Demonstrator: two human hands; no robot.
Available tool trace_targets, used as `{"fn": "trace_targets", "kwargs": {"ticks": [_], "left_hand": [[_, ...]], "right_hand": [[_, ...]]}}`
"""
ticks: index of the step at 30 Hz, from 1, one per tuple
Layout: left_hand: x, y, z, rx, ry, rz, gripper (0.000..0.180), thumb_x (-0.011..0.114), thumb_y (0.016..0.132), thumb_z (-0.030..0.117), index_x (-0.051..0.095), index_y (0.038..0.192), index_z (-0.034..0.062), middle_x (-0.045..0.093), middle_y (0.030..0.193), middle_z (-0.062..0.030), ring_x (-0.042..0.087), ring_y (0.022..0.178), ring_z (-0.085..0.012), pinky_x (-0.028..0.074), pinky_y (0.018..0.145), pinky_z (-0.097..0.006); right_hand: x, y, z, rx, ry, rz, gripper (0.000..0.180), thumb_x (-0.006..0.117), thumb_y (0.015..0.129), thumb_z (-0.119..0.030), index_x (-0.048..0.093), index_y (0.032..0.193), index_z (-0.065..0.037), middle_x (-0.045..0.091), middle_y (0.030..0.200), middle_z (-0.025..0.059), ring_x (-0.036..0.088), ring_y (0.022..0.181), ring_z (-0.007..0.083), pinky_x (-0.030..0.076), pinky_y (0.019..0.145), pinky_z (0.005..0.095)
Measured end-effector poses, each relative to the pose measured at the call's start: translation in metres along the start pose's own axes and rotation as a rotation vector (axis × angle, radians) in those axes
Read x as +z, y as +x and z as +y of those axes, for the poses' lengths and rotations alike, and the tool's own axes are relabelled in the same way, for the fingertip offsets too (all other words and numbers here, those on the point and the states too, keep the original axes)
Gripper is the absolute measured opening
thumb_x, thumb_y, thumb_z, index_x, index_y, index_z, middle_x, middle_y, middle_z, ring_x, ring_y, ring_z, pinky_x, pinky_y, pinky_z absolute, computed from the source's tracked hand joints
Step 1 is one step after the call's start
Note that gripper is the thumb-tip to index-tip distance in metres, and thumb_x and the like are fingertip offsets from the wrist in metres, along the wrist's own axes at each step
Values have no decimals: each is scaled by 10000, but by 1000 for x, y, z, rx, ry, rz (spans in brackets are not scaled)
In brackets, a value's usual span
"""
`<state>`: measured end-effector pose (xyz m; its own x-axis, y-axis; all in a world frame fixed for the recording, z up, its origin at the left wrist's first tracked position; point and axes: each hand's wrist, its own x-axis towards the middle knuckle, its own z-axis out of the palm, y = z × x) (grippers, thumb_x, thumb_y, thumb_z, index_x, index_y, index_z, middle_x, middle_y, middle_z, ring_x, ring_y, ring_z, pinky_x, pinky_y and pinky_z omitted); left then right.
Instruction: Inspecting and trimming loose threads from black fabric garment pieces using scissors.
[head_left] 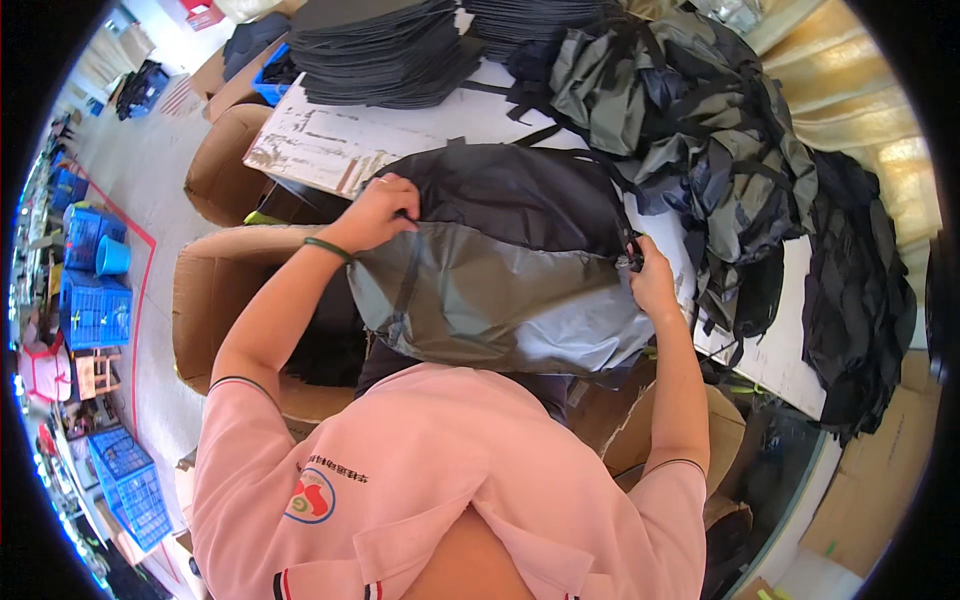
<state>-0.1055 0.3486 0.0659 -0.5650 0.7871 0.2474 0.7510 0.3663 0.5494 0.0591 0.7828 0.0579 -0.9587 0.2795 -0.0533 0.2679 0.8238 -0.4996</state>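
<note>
Stretched between my two hands is a grey and black fabric bag [490, 285], its black part on the far side and its shiny grey part toward me. My left hand [385, 212] pinches the bag's left edge where grey meets black. On the right side, my right hand [650, 275] grips a black strap end or buckle at the bag's edge; the exact part is partly hidden by the fingers. The bag rests partly on the white table [315, 140] and hangs over its near edge toward my lap.
Stacks of flat black panels [380, 55] stand at the back of the table. A heap of grey and black bags [690, 130] fills the right side, with black pieces [855, 290] hanging off the edge. Open cardboard boxes [205, 290] stand at left. Blue crates [95, 310] line the floor.
</note>
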Motion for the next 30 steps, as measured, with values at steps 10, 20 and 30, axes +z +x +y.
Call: {"fn": "trace_targets", "kwargs": {"ticks": [10,20,30], "left_hand": [[-38,-14,-4,-428,-434,-221,105,677,790,53,621,878,43,620,871,-2,554,861,-103,423,781,-265],[-40,-16,10,-393,-715,-214,158,684,825,61,545,900,64,472,815,52,426,765,-39,372,691,-213],[-46,-11,37,-406,-824,-189,154,680,842,144,572,879,40,523,743,58,447,703,-30,387,651,-207]], "right_hand": [[-21,-3,-10,-243,581,-32,240,630,783,69,530,992,7,653,858,68,621,807,136,498,675,313],[1,23,-47,-156,135,-124,352,653,697,-9,541,1028,-55,646,885,198,623,885,399,484,739,439],[-12,6,-182,-769,-136,-102,542,828,597,-454,535,818,-55,616,713,73,608,698,287,428,628,390]]}}
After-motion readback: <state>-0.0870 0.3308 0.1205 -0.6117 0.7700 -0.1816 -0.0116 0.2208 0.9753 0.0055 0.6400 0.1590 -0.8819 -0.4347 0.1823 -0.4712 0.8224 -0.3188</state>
